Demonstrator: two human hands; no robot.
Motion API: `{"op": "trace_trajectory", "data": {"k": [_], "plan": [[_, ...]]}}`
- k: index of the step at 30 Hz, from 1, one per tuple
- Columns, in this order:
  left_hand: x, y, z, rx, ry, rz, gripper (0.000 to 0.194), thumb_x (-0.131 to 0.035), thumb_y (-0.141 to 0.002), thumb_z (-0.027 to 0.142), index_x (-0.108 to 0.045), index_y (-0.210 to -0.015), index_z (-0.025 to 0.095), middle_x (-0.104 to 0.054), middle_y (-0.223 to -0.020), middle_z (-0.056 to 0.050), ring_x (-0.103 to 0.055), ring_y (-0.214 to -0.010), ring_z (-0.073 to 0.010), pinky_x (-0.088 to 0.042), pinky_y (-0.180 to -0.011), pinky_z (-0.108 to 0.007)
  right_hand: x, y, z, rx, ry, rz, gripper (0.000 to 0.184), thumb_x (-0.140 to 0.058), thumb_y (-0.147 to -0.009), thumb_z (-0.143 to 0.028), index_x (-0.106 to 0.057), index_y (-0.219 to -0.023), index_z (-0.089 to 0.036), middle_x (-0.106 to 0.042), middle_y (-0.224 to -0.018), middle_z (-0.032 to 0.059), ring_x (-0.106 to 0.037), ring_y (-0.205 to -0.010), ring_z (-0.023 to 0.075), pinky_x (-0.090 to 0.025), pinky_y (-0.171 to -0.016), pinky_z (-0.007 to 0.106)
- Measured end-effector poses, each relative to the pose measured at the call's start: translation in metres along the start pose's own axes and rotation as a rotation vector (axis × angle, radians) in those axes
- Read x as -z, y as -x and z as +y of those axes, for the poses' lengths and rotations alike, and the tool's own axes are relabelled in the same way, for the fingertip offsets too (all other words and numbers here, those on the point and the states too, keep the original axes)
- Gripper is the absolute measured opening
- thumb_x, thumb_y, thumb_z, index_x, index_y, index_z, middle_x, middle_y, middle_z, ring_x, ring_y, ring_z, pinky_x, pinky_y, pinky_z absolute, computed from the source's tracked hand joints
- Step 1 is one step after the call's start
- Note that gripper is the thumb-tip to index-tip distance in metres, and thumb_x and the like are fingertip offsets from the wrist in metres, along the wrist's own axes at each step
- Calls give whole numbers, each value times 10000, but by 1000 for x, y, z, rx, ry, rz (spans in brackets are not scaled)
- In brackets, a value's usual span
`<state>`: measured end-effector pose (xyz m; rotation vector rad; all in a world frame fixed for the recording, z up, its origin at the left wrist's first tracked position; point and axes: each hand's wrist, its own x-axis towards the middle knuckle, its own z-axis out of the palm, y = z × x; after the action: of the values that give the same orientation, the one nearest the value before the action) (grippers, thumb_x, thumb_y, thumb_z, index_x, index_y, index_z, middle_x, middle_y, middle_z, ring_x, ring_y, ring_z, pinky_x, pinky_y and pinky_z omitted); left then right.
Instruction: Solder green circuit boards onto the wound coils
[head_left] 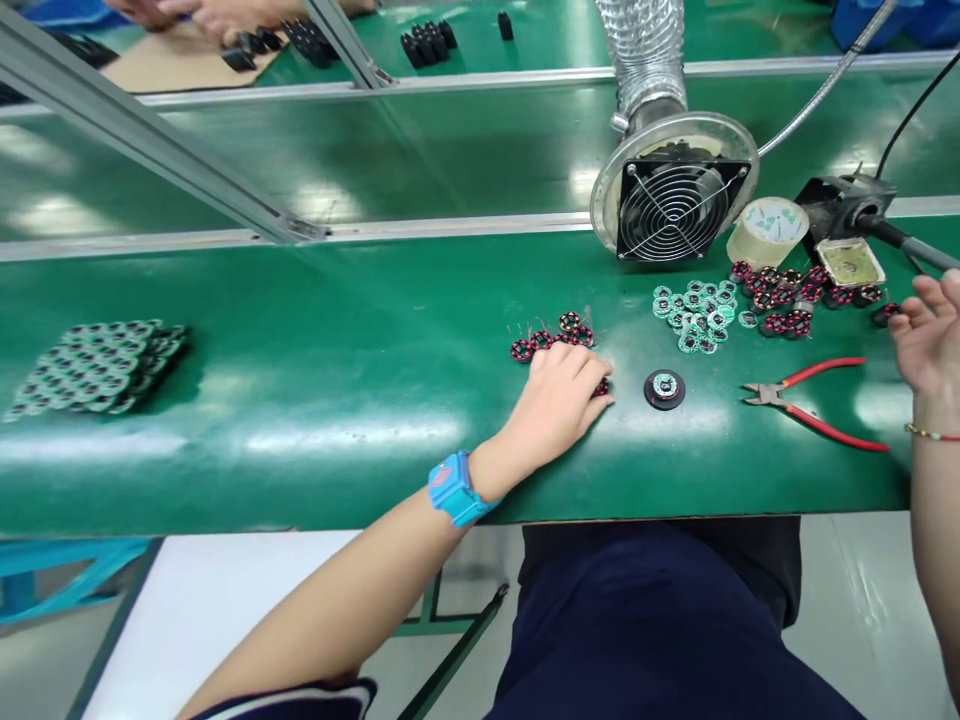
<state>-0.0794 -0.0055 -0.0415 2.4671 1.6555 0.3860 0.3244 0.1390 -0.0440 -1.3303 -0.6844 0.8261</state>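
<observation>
My left hand [561, 395] lies on the green bench [337, 400] with a blue strap [454, 488] on its wrist. Its fingers are curled over a small red-and-black coil part [602, 388] at their tips. A few more such coils [553, 335] sit just beyond it. A black round part with a pale centre [664, 389] lies to the right of the fingers. My right hand [930, 335] hovers at the right edge with its fingers loosely spread and nothing in them, near red-handled cutters [817, 400].
Small green circuit discs [697, 315] and more coils [787, 300] are heaped ahead. Behind them stand a fume fan [675, 205], a tape roll [766, 230] and a soldering iron stand [847, 235]. A stack of parts [97, 365] lies far left. Another person's hands [202, 15] work across the line.
</observation>
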Motion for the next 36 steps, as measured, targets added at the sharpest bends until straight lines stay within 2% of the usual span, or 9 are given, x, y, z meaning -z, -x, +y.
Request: {"op": "trace_trajectory", "data": {"k": [4, 10, 13, 16, 18, 22, 25, 28, 36], "plan": [[-2, -2, -12, 78, -98, 65, 177, -592, -901, 285, -580, -1031, 165, -642, -1087, -120, -483, -1108, -311, -343, -931, -480, -29, -26, -2, -76, 65, -23, 602, -648, -788, -259, -471, -1362, -222, -734, -862, 26, -587, -513, 64, -412, -530, 280], [10, 2, -4, 149, -28, 153, 348, -638, -862, 293, -541, -1163, 148, -579, -1239, -173, -469, -1145, -335, -348, -932, -493, -49, -39, -3, -118, 136, -72, 597, -633, -783, -329, -523, -1329, -113, -750, -924, 85, -692, -624, 134, -461, -585, 304], [18, -1, 11, 72, 36, 105, 256, -587, -899, 299, -582, -1104, 145, -612, -1141, -141, -488, -1070, -300, -359, -876, -442, -34, -28, -11, -21, 127, 41, 589, -635, -765, -312, -519, -1306, -110, -750, -914, 63, -715, -749, 183, -455, -593, 313], [22, -10, 25, -6, 158, -52, 243, -546, -926, 380, -631, -948, 153, -626, -991, -99, -492, -950, -259, -352, -805, -400, -18, 12, -21, 296, 117, 213, 425, -694, -701, -264, -635, -1098, -124, -737, -849, 24, -709, -701, 215, -427, -544, 325], [22, -16, 31, -9, 214, -137, 278, -524, -936, 398, -639, -875, 153, -621, -946, -88, -482, -906, -242, -341, -792, -393, -16, 54, -25, 519, 181, 25, 325, -652, -772, -309, -671, -1062, -162, -726, -870, 4, -713, -684, 212, -452, -551, 314], [15, -22, 36, 22, 238, -202, 239, -591, -899, 387, -624, -860, 153, -614, -948, -76, -470, -889, -229, -327, -795, -387, -37, 140, -26, 524, 412, -542, 420, -562, -925, -257, -526, -1341, -211, -724, -1025, 94, -739, -824, 212, -598, -671, 324], [8, -21, 36, 26, 195, -204, 197, -604, -891, 351, -607, -893, 154, -612, -966, -76, -468, -900, -236, -314, -764, -375, -61, 178, -23, 641, 711, -819, 322, -530, -949, -243, -560, -1270, -256, -742, -1028, 48, -726, -881, 190, -601, -799, 358], [4, -18, 35, 30, 170, -203, 134, -514, -933, 258, -606, -911, 163, -613, -966, -75, -464, -890, -235, -302, -737, -371, -76, 193, -16, 772, 796, -917, 301, -536, -939, -239, -541, -1239, -259, -725, -1075, 54, -688, -981, 224, -568, -850, 398], [4, -22, 30, 51, 332, -68, 161, -455, -947, 189, -595, -869, 174, -615, -906, -45, -476, -864, -201, -315, -759, -365, -80, 204, 10, 736, 931, -1033, 350, -485, -932, -213, -464, -1281, -226, -663, -1060, 95, -608, -935, 262, -513, -781, 433]]}}
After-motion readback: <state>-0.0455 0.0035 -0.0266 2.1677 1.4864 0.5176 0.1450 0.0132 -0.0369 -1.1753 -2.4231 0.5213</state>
